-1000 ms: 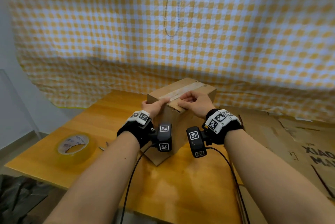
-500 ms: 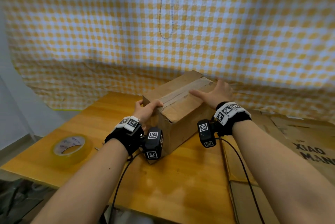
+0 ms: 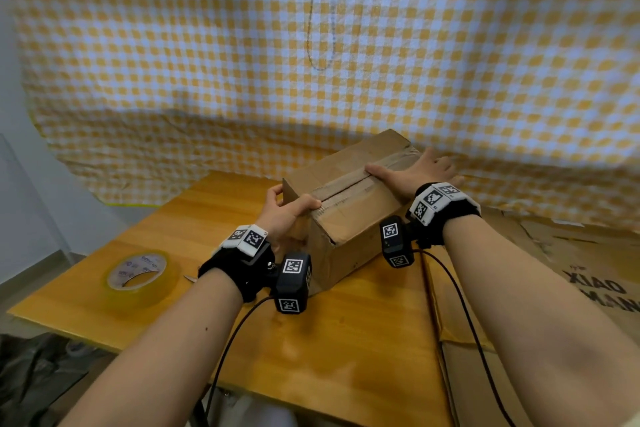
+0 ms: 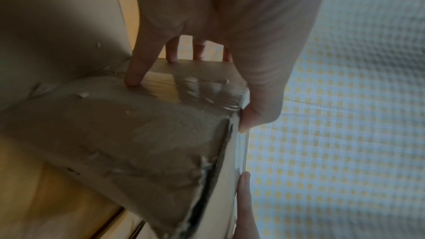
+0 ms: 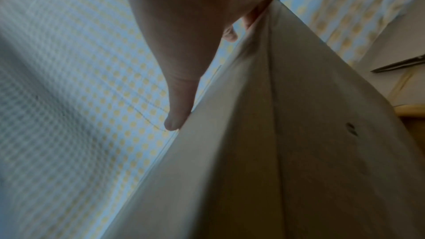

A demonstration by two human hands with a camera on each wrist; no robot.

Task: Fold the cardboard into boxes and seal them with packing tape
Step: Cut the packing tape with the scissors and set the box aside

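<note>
**Desk:** Where does the box stand?

**Me:** I see the box [image 3: 349, 205] folded up and closed, sitting near the middle of the wooden table [image 3: 346, 340], turned corner-on to me. A strip of clear tape [image 3: 353, 189] runs along the top seam, and the left wrist view shows it wrinkled down over the near end

**Desk:** And your hands?

**Me:** My left hand [image 3: 282, 215] grips the near end at about 9 o'clock of the box, thumb on top, fingers round the far side. My right hand [image 3: 415, 175] lies flat on the top toward 2 o'clock, fingers straight, pressing the tape

**Desk:** What's left?

**Me:** I judge this seam nearly sealed; whether the underside is taped I cannot tell. The tape roll [image 3: 140, 274] waits at 8 o'clock, and flat cardboard [image 3: 571, 274] at 3 o'clock remains unfolded
</note>
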